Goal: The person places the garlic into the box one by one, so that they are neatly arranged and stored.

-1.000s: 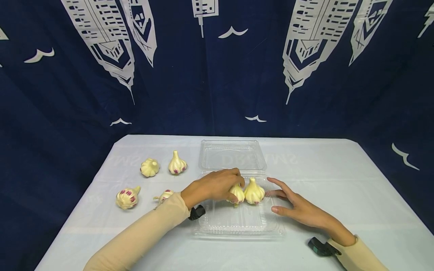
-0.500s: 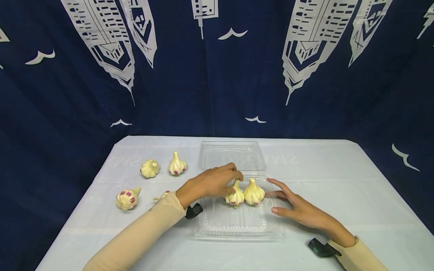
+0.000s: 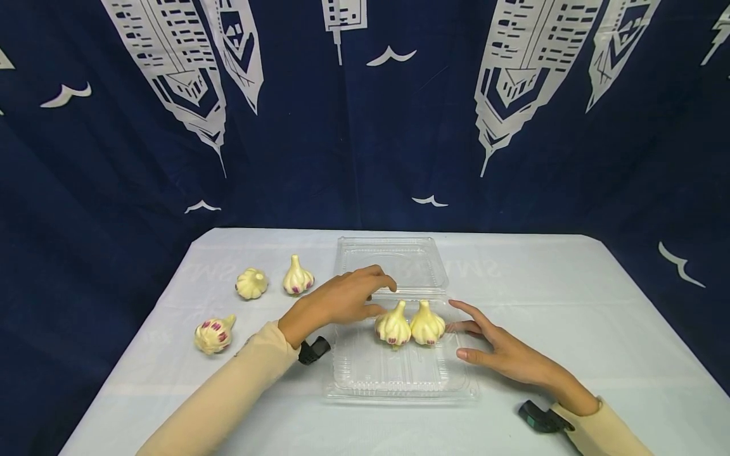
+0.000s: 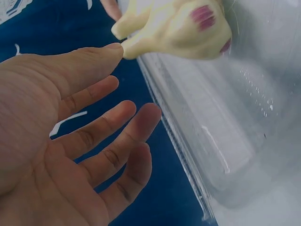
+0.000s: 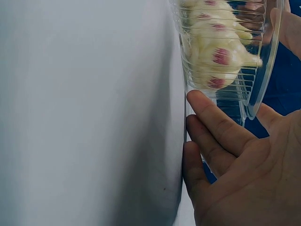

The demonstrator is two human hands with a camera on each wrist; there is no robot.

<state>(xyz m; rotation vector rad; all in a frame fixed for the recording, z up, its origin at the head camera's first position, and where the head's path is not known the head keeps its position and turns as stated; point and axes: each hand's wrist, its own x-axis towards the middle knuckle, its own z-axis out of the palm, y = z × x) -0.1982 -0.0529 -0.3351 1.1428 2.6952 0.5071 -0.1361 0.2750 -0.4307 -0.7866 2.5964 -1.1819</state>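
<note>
Two garlic bulbs, the left one (image 3: 393,327) and the right one (image 3: 428,325), stand upright side by side in a clear plastic clamshell box (image 3: 399,377). My left hand (image 3: 333,303) is over the box's left side, fingers spread and relaxed, holding nothing. In the left wrist view its thumb tip (image 4: 114,49) is right by the stem of a bulb (image 4: 188,30); whether they touch I cannot tell. My right hand (image 3: 504,354) lies along the box's right wall with loose, extended fingers. In the right wrist view, a fingertip (image 5: 194,95) reaches the ribbed wall.
The box's lid (image 3: 391,259) lies folded back behind it. On the left of the white table (image 3: 542,278) are three more garlic bulbs: one at the back (image 3: 298,276), one beside it (image 3: 251,283) and one farther forward (image 3: 213,334). A dark blue patterned curtain (image 3: 365,139) hangs behind.
My left hand has let go of the left garlic bulb and drawn back to the left. That bulb has shifted slightly left. Another bulb on the table is now hidden by my left arm.
</note>
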